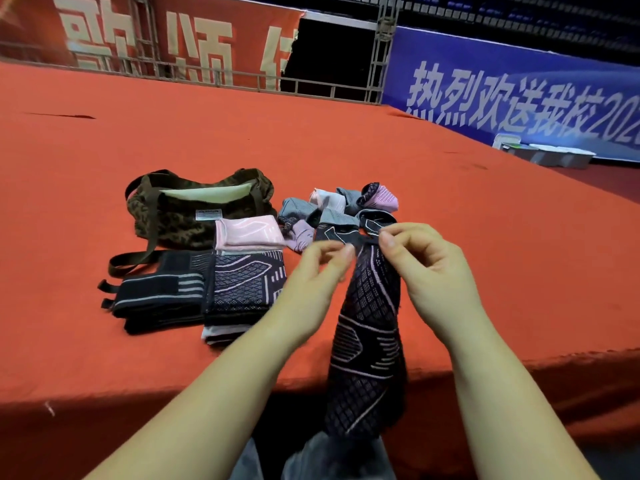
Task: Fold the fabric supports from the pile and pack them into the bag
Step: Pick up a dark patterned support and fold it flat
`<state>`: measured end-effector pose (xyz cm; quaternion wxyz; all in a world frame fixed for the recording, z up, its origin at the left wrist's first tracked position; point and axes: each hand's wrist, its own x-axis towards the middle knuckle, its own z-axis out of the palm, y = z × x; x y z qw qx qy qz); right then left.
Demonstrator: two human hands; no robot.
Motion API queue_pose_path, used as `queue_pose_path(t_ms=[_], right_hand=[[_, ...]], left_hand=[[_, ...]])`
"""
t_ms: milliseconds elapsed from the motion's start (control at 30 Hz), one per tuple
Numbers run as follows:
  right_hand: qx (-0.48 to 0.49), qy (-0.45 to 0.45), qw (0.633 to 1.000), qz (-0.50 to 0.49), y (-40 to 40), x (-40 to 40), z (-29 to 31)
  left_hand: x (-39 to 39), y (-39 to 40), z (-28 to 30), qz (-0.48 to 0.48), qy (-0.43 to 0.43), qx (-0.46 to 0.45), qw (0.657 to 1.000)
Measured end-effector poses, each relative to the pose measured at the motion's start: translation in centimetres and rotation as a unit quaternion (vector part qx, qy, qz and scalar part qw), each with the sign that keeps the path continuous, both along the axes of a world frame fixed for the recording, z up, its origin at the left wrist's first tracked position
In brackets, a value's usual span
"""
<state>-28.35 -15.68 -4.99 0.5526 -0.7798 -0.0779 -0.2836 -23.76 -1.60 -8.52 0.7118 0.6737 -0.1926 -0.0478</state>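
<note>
Both hands hold up one black knitted support (367, 344) with pink lines (a long sleeve, hanging down past the near edge of the red-covered platform (346, 140)). The left hand (311, 285) pinches its top edge between thumb and curled fingers; the right hand (426, 271) pinches the same edge just to the right, the other fingers curled loosely. Beyond the hands lies the unfolded pile (339, 209) of grey, pink and black supports. To the left sit folded ones: a pink piece (247, 233), a black-and-pink patterned stack (242, 289) and a black strapped stack (159, 292). Farther left stands the camouflage bag (187, 209), mouth open, its strap trailing near.
</note>
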Motion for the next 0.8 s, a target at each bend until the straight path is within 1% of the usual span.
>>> queue_pose_path(t_ms=[67, 133, 200, 300, 333, 367, 400, 433, 500, 533, 567, 600, 667, 733, 800], right_hand=[[-0.024, -0.005, 0.999, -0.023, 0.0, 0.3, 0.1], [-0.034, -0.005, 0.999, -0.037, -0.1, 0.5, 0.3], [-0.047, -0.004, 0.997, -0.058, -0.4, 0.6, 0.2], [-0.042, -0.005, 0.996, -0.077, -0.8, 0.5, -0.3], [-0.024, 0.003, 0.996, -0.088, -1.0, 0.5, -0.7], [0.015, 0.028, 0.994, -0.104, -1.2, 0.4, -1.3], [0.069, 0.073, 0.988, -0.119, -1.3, 0.4, -1.8], [0.13, 0.129, 0.977, -0.11, -1.4, 0.4, -2.3], [0.241, 0.238, 0.941, -0.012, -1.3, 0.4, -3.6], [0.271, 0.274, 0.922, 0.039, -1.3, 0.4, -4.2], [0.281, 0.287, 0.913, 0.07, -1.1, 0.4, -4.7], [0.275, 0.283, 0.916, 0.069, -1.0, 0.6, -5.2], [0.259, 0.247, 0.934, 0.017, -1.0, 1.1, -5.6], [0.229, 0.221, 0.948, -0.02, -1.3, 1.7, -5.9], [0.186, 0.213, 0.959, -0.035, -1.5, 2.0, -6.1]], left_hand=[[-0.8, -0.7, -1.2, -0.063, 0.02, 0.004, 0.998], [-1.0, -1.0, -2.2, -0.098, 0.021, 0.03, 0.994], [-0.7, -1.3, -2.6, -0.099, 0.002, 0.049, 0.994], [-0.6, -1.6, -2.6, -0.068, 0.034, 0.015, 0.997], [-0.5, -1.6, -2.8, -0.063, 0.056, -0.008, 0.996], [-0.5, -1.6, -2.8, -0.059, 0.079, -0.035, 0.994], [-0.6, -1.5, -2.6, -0.059, 0.098, -0.061, 0.992], [-0.4, -1.6, -2.6, -0.06, 0.119, -0.09, 0.987], [-0.1, -1.5, -2.5, -0.048, 0.152, -0.129, 0.979], [0.0, -1.4, -2.5, -0.039, 0.157, -0.134, 0.978], [0.0, -1.4, -2.4, -0.025, 0.157, -0.128, 0.979], [0.0, -1.4, -2.4, -0.006, 0.148, -0.112, 0.982], [0.1, -1.4, -2.5, 0.05, 0.11, -0.046, 0.992], [0.2, -1.2, -2.5, 0.088, 0.072, 0.029, 0.993], [0.6, -1.1, -2.6, 0.089, 0.078, 0.064, 0.991]])
